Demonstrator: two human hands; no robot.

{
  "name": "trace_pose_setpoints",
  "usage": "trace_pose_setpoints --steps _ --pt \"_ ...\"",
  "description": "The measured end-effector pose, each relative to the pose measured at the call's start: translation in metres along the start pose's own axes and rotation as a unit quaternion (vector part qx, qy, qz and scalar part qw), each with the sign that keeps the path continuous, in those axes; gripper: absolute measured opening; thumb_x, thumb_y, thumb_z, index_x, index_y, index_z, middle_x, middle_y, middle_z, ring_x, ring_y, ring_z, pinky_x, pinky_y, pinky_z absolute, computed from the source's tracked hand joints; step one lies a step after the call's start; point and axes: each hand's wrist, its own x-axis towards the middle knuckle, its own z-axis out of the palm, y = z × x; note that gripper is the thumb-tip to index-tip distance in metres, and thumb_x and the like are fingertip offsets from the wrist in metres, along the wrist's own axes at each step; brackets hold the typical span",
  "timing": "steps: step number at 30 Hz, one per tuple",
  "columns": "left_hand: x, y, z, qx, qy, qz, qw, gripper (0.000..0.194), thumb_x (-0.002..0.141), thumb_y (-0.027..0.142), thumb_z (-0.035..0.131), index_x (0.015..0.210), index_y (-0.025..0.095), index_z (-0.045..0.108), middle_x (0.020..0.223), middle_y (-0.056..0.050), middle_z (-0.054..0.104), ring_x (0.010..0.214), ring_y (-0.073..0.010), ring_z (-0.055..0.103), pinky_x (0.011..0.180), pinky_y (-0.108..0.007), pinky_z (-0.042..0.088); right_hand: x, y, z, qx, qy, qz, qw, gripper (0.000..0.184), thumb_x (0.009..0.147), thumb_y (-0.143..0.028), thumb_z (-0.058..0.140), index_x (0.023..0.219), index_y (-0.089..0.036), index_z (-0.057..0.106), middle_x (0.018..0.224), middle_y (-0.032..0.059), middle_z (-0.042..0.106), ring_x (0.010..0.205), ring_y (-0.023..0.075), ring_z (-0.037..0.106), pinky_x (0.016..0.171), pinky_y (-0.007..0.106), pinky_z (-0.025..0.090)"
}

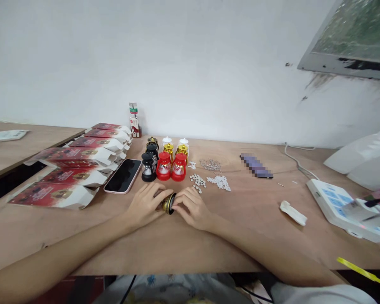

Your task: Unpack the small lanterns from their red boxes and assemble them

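Note:
My left hand (148,203) is wrapped round a small bronze-and-black lantern (168,204), tipped on its side with its base towards the right. At that base, the thumb and fingers of my right hand (192,207) are pinched together; anything small between them is hidden. Just beyond my hands stand several mini lanterns in rows: black (148,169), red (164,167), gold (183,151), and white (167,142) at the back. Small round pieces (198,182) lie near my right hand, beside a pile of white plastic bits (220,182) and some metal loops (210,165).
On the left, printed red-and-white boxes (91,154) lie in a row by a phone (123,175). A small bottle (134,124) stands against the wall. To the right are a pixelated flat object (256,165), a crumpled white piece (293,213) and a power strip (338,207) with plugs.

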Motion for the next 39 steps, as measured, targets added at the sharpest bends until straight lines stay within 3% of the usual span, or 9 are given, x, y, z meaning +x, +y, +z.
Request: trace_pose_setpoints --steps 5,8,11,18,23,26,29,33,39 --pt "0.001 -0.002 -0.003 -0.017 0.018 -0.015 1.000 0.033 0.078 0.020 0.055 0.111 0.018 0.054 0.097 -0.008 0.061 0.088 -0.0208 0.058 0.075 -0.031 0.045 0.001 0.030 -0.016 -0.039 0.035 -0.014 0.998 0.010 0.089 -0.021 0.047 0.082 -0.019 0.054 0.078 0.0046 0.063 0.073 0.0166 0.054 0.069 0.032 0.038" --pt "0.002 -0.003 -0.005 -0.020 0.018 -0.024 0.999 0.034 0.076 0.017 0.054 0.110 0.017 0.053 0.098 -0.009 0.060 0.088 -0.0206 0.058 0.074 -0.031 0.046 0.005 0.078 -0.031 -0.137 0.036 0.096 0.985 0.016 0.087 -0.028 0.052 0.073 -0.021 0.056 0.076 0.0042 0.064 0.076 0.0197 0.054 0.073 0.035 0.038" --pt "0.002 -0.001 -0.005 -0.013 0.014 -0.012 1.000 0.034 0.076 0.017 0.055 0.109 0.017 0.054 0.097 -0.008 0.060 0.087 -0.0203 0.058 0.074 -0.030 0.046 0.012 0.121 -0.036 -0.191 -0.059 0.247 0.948 0.014 0.082 -0.026 0.058 0.069 -0.021 0.059 0.080 0.0053 0.066 0.084 0.0220 0.055 0.078 0.035 0.038" --pt "0.001 0.002 -0.005 -0.007 0.014 -0.008 1.000 0.037 0.073 0.016 0.057 0.110 0.017 0.053 0.096 -0.008 0.059 0.088 -0.0204 0.057 0.075 -0.030 0.046 0.029 0.152 -0.017 -0.184 -0.109 0.311 0.926 0.012 0.075 -0.012 0.060 0.064 -0.017 0.064 0.072 0.0058 0.066 0.077 0.0191 0.058 0.071 0.028 0.040" --pt "0.001 0.001 -0.004 -0.010 0.019 -0.011 1.000 0.036 0.073 0.014 0.056 0.109 0.018 0.053 0.096 -0.007 0.060 0.088 -0.0199 0.057 0.076 -0.030 0.046 0.035 0.132 -0.022 -0.176 -0.061 0.327 0.926 0.018 0.082 -0.012 0.050 0.086 -0.016 0.067 0.089 0.0065 0.068 0.078 0.0159 0.059 0.072 0.026 0.041" --pt "0.001 0.000 -0.002 -0.008 0.032 -0.005 0.999 0.036 0.073 0.014 0.057 0.109 0.017 0.054 0.095 -0.007 0.060 0.087 -0.0197 0.057 0.075 -0.029 0.046 0.029 0.093 -0.023 -0.151 -0.001 0.324 0.934 0.019 0.088 -0.024 0.047 0.088 -0.016 0.065 0.079 0.0037 0.066 0.066 0.0137 0.055 0.066 0.026 0.042" --pt "0.001 0.000 -0.002 -0.002 0.035 -0.006 0.999 0.036 0.073 0.015 0.057 0.109 0.017 0.053 0.095 -0.007 0.060 0.086 -0.0196 0.057 0.075 -0.029 0.046 0.017 0.045 -0.017 0.006 0.090 0.234 0.968 0.019 0.087 -0.028 0.051 0.075 -0.018 0.061 0.069 0.0006 0.061 0.059 0.0116 0.051 0.060 0.024 0.042" --pt "0.001 -0.001 -0.003 -0.004 0.027 -0.002 1.000 0.034 0.076 0.017 0.056 0.109 0.017 0.053 0.096 -0.007 0.061 0.086 -0.0195 0.058 0.074 -0.029 0.045 0.004 0.005 -0.006 0.107 0.055 0.137 0.983 0.014 0.087 -0.024 0.052 0.079 -0.018 0.061 0.070 0.0018 0.060 0.061 0.0114 0.053 0.057 0.024 0.043" --pt "0.000 -0.002 -0.002 0.013 0.033 0.017 0.999 0.028 0.081 0.021 0.052 0.109 0.017 0.054 0.094 -0.007 0.062 0.084 -0.0189 0.058 0.074 -0.029 0.045 0.004 0.003 -0.001 0.129 0.028 0.130 0.983 0.015 0.089 -0.023 0.049 0.082 -0.018 0.061 0.071 0.0024 0.059 0.063 0.0116 0.054 0.059 0.024 0.043"
